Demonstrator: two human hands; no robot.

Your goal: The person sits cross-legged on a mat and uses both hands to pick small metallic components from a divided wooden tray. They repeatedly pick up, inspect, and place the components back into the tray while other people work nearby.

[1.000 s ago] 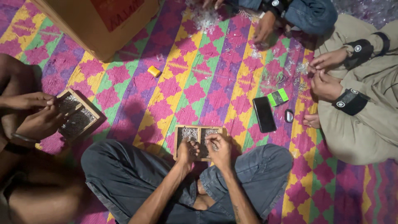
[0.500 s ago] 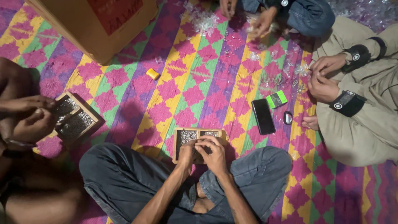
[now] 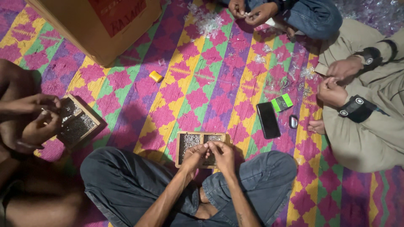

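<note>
both hands (image 3: 209, 154) meet over one two-compartment wooden tray (image 3: 202, 149); one phone (image 3: 268, 120) nearby

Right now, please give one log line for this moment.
left hand: over wooden tray | right hand: over tray, fingertips meeting left | phone: on mat

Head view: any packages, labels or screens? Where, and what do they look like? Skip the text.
Cardboard box: top left on the mat, large, brown, with a red printed panel on its side.
Small green packet: right of centre, flat, rectangular, bright green with a white edge.
Phone: just left of the green packet, flat on the mat, black screen dark.
Small yellow piece: below the box; too small to tell if it is packaging.
</note>
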